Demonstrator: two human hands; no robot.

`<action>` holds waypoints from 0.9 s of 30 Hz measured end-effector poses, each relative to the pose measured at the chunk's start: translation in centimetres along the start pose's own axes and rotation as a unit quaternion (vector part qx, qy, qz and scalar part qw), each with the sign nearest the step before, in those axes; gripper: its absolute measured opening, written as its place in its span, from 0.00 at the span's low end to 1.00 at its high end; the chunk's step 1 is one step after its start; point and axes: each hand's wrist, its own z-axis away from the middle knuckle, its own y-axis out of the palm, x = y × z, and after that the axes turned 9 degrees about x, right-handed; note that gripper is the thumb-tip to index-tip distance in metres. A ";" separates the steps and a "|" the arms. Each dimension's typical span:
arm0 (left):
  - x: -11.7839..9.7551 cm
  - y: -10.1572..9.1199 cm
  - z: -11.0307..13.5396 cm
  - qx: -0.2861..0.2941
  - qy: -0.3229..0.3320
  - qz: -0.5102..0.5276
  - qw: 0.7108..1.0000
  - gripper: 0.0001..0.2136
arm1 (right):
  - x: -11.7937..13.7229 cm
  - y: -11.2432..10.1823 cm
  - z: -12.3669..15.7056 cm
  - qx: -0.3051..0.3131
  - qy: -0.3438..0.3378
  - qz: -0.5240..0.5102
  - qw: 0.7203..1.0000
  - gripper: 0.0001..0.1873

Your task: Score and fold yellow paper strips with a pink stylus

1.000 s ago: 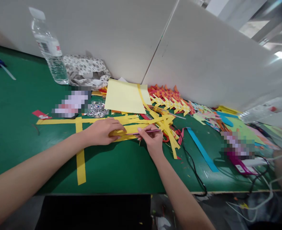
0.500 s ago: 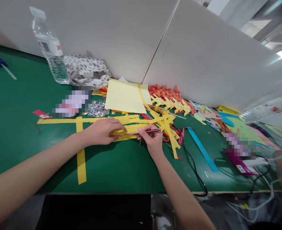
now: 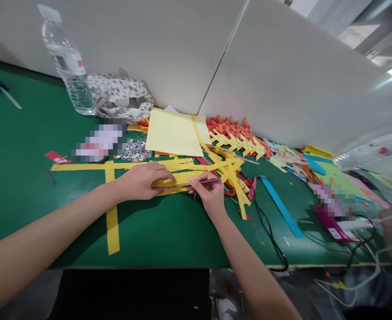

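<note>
My left hand (image 3: 144,181) bends its fingers over a yellow paper strip (image 3: 179,178), closed on the strip's left part against the green table. Between the thumb and fingers of my right hand (image 3: 211,193) is a thin purple pen-like stick (image 3: 211,180), lying almost level with its tip over the yellow paper. Whether it is a pen or another slim tool, I cannot tell. Beside my left wrist a yellow strip (image 3: 112,231) runs toward the table's front edge. More yellow strips (image 3: 237,191) cross each other right of my right hand, near red-handled scissors (image 3: 229,191).
Behind my hands lie pale yellow sheets (image 3: 172,133), a bag of small gems (image 3: 136,150) and a phone (image 3: 100,142). A water bottle (image 3: 67,66) stands back left. Woven paper fish shapes (image 3: 237,140), a blue strip (image 3: 280,206) and a black cable (image 3: 269,226) lie to the right.
My right hand has shifted slightly left with the purple stick. My left hand stays in place on the yellow strip.
</note>
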 end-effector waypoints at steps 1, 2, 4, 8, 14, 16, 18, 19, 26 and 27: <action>0.0 0.0 0.0 -0.001 -0.001 0.000 1.000 0.13 | 0.0 -0.1 0.0 -0.005 0.000 0.008 1.000 0.11; 0.0 0.0 0.0 -0.001 -0.003 0.001 1.000 0.13 | -0.1 -0.4 -0.1 -0.015 -0.002 0.016 1.000 0.12; 0.0 0.0 0.1 -0.004 -0.003 0.003 1.000 0.13 | -0.3 -1.1 -0.2 -0.048 -0.006 0.029 0.998 0.12; 0.1 0.0 0.1 -0.005 0.000 0.004 1.000 0.13 | -0.5 -2.7 -0.5 -0.111 -0.010 0.039 0.993 0.12; 0.2 0.0 0.1 -0.002 -0.001 0.000 1.000 0.14 | -0.7 -3.8 -0.8 -0.138 -0.011 0.069 0.988 0.12; 0.2 0.0 0.1 -0.001 -0.003 0.001 1.000 0.14 | -0.7 -4.1 -0.9 -0.150 -0.008 0.066 0.986 0.12; 0.1 0.0 0.1 -0.002 -0.003 0.002 1.000 0.14 | -0.7 -4.4 -0.9 -0.169 -0.008 0.062 0.984 0.12; 0.1 0.0 0.1 -0.004 -0.002 0.002 1.000 0.14 | -0.7 -4.6 -1.0 -0.180 -0.012 0.062 0.982 0.12; 0.2 0.1 0.2 -0.006 0.006 -0.003 1.000 0.13 | -0.8 -5.6 -1.1 -0.258 -0.034 0.091 0.961 0.10; 0.2 0.0 0.2 -0.005 0.006 -0.003 1.000 0.13 | -0.8 -5.6 -1.0 -0.260 -0.034 0.084 0.961 0.11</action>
